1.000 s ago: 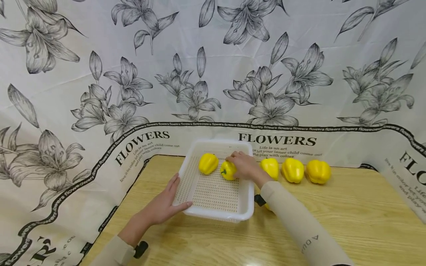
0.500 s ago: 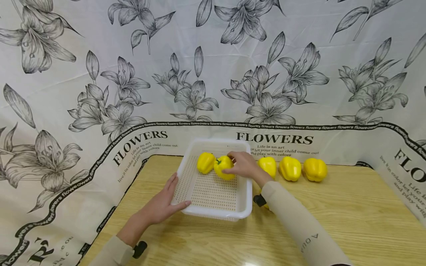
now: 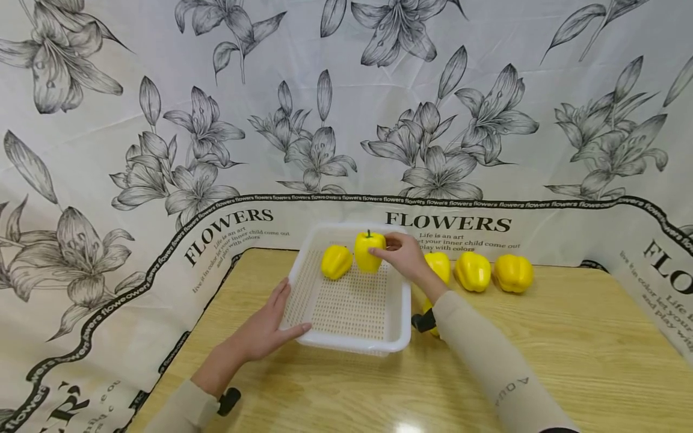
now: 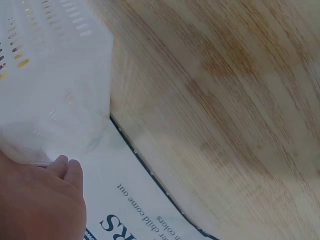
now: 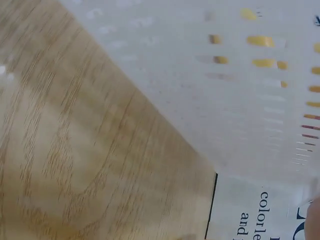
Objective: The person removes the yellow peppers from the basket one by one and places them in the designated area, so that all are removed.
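Observation:
A white perforated plastic basket [image 3: 354, 345] sits on the wooden table. My left hand [image 3: 258, 338] holds its near left corner, thumb over the front rim and fingers along the left side. In the left wrist view the fingertips [image 4: 74, 172] show at the basket's edge. My right hand [image 3: 407, 257] grips a yellow bell pepper [image 3: 368, 258] from its right side, thumb in front. That pepper is upright, green stem on top, over the far right part of the basket. Another yellow bell pepper [image 3: 336, 263] lies in the basket just left of it.
Right of the basket, yellow bell peppers [image 3: 473, 272] stand in a row along the table's back edge. One more pepper [image 3: 429, 313] is partly hidden by the right wrist. A flower-printed cloth [image 3: 303, 144] hangs behind the wooden table [image 3: 585, 349].
My right hand has turned the bell pepper from stem toward the front left to stem up and raised it. The left hand stays on the basket.

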`<state>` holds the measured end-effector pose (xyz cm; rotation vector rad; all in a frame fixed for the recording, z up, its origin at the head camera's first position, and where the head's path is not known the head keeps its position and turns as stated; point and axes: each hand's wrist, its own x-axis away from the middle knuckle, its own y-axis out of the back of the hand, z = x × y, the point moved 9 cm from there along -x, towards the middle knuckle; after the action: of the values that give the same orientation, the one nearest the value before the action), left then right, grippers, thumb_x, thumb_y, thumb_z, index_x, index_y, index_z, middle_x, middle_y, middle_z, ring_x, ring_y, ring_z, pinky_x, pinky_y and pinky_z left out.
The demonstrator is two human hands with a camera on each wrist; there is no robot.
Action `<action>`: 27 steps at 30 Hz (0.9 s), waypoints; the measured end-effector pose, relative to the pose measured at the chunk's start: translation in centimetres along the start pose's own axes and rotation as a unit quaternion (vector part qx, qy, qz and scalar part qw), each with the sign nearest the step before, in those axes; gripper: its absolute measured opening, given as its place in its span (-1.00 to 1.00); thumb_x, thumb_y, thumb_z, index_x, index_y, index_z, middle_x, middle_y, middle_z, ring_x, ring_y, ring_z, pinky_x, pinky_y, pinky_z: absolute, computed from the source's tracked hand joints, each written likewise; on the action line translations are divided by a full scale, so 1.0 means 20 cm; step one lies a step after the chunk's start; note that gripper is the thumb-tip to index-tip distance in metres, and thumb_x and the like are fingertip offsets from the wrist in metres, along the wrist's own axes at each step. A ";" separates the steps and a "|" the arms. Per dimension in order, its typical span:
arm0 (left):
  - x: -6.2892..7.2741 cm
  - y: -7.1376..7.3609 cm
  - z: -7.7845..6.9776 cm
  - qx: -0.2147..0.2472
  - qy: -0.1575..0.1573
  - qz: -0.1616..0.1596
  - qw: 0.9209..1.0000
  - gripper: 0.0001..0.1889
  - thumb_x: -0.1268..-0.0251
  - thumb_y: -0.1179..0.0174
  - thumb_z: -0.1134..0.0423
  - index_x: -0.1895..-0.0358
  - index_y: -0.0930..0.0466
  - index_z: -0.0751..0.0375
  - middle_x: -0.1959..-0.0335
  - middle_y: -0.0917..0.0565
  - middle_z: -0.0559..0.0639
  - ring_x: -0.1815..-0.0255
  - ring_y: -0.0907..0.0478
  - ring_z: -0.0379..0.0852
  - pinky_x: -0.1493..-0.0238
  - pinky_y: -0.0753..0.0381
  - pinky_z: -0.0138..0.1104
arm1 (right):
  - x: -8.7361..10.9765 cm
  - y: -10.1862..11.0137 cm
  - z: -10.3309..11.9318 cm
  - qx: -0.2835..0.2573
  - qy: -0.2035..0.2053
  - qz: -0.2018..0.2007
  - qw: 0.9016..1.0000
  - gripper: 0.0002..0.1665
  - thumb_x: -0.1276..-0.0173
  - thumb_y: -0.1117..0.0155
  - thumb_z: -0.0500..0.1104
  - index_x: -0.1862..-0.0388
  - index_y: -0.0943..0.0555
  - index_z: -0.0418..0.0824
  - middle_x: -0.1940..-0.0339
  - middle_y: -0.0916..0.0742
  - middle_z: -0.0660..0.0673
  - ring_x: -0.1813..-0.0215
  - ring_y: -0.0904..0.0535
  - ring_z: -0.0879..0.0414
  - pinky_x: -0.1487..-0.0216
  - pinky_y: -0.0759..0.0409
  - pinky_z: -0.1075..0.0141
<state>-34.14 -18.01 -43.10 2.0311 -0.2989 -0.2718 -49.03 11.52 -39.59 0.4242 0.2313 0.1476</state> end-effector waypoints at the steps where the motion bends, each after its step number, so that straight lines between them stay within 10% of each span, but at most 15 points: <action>1: 0.00 0.01 0.00 0.000 -0.001 -0.001 1.000 0.17 -0.35 -0.04 -0.48 -0.67 0.30 0.26 -0.70 0.31 0.11 -0.60 -0.07 0.32 -0.51 -0.23 0.14 | 0.00 0.01 0.00 -0.012 -0.009 -0.005 1.000 -0.23 -0.28 -0.51 0.16 -0.32 -0.57 -0.25 -0.17 -0.72 -0.21 -0.14 -0.67 -0.10 -0.20 -0.65 0.03; 13: 0.00 0.01 0.00 0.001 0.005 0.004 1.000 0.18 -0.34 -0.08 -0.46 -0.67 0.33 0.21 -0.70 0.32 0.04 -0.61 -0.09 0.28 -0.52 -0.23 0.10 | 0.05 0.10 -0.03 -0.116 -0.097 -0.039 0.988 -0.22 -0.34 -0.46 0.16 -0.28 -0.58 -0.40 -0.21 -0.66 -0.32 0.12 -0.74 0.06 0.04 -0.75 0.32; 27: 0.01 0.00 0.01 0.005 0.009 0.008 1.000 0.20 -0.32 -0.04 -0.50 -0.68 0.34 0.20 -0.71 0.33 0.04 -0.60 -0.10 0.27 -0.51 -0.26 0.11 | 0.22 0.16 0.03 -0.102 -0.112 0.002 0.988 -0.22 -0.32 -0.47 0.15 -0.25 -0.58 -0.43 -0.15 -0.69 -0.35 0.13 -0.76 0.08 -0.12 -0.72 0.12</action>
<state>-34.10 -18.24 -43.15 2.0399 -0.3052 -0.2435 -45.02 15.03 -38.56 0.2339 -0.0072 0.1245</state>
